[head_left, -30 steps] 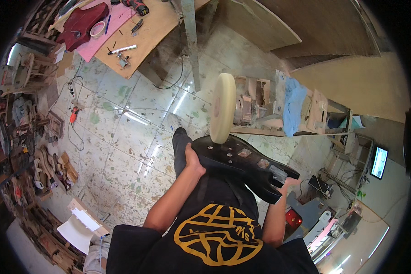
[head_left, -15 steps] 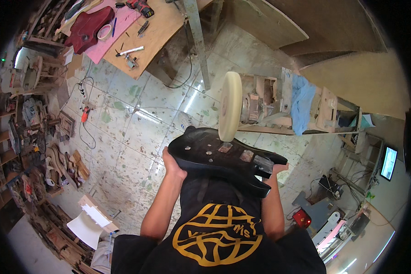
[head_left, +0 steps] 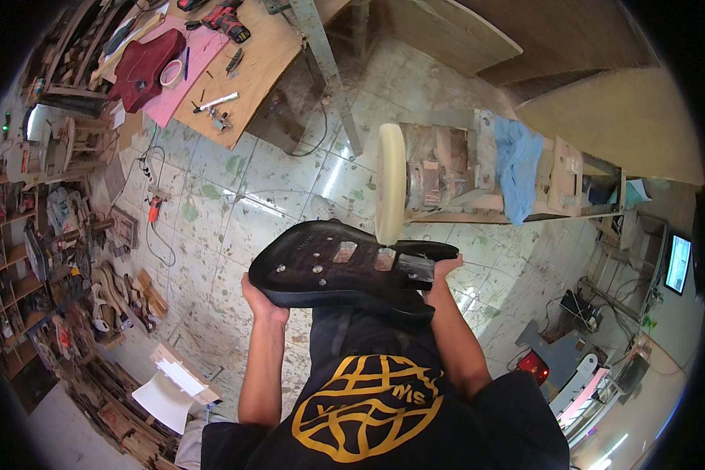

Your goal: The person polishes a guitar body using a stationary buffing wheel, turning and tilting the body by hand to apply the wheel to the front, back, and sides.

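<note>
A black guitar body (head_left: 298, 254) lies flat between my hands, with round holes and cut-out pockets on its upper face. My left hand (head_left: 265, 300) grips its left end, and my right hand (head_left: 445, 270) is closed on its right end by the neck pocket. Just over the body stands a cream buffing wheel (head_left: 390, 184) on a machine. The wheel's lower rim is at the body's back edge near the pockets; whether they touch I cannot tell.
The machine's wooden stand (head_left: 564, 168) carries a blue cloth (head_left: 513, 172). A workbench (head_left: 254, 74) holds a red guitar body (head_left: 137, 70), drill (head_left: 225, 19) and tools. Shelves of wood pieces line the left; a screen (head_left: 677, 262) and another machine (head_left: 548, 356) are at right.
The guitar body has shifted leftward along the wheel, so the wheel now sits over its right part. Both my hands moved left with it, still gripping, and the body appears more level.
</note>
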`<control>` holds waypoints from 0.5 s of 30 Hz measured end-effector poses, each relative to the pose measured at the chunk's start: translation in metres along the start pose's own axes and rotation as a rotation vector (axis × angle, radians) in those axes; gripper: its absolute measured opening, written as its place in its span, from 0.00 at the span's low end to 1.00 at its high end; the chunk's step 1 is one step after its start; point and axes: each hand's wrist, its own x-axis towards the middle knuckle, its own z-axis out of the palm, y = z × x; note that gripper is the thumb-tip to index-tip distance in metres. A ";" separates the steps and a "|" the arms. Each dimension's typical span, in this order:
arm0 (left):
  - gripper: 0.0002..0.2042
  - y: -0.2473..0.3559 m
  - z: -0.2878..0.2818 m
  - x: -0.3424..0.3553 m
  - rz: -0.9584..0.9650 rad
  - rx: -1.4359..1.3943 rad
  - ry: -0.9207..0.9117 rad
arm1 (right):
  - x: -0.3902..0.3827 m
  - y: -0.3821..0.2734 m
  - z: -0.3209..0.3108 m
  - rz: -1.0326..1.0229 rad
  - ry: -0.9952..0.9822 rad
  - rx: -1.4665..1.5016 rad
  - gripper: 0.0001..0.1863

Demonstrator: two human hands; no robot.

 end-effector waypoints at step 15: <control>0.27 0.045 -0.021 -0.027 0.147 -0.027 0.125 | -0.042 0.068 0.031 0.360 -0.075 -0.030 0.44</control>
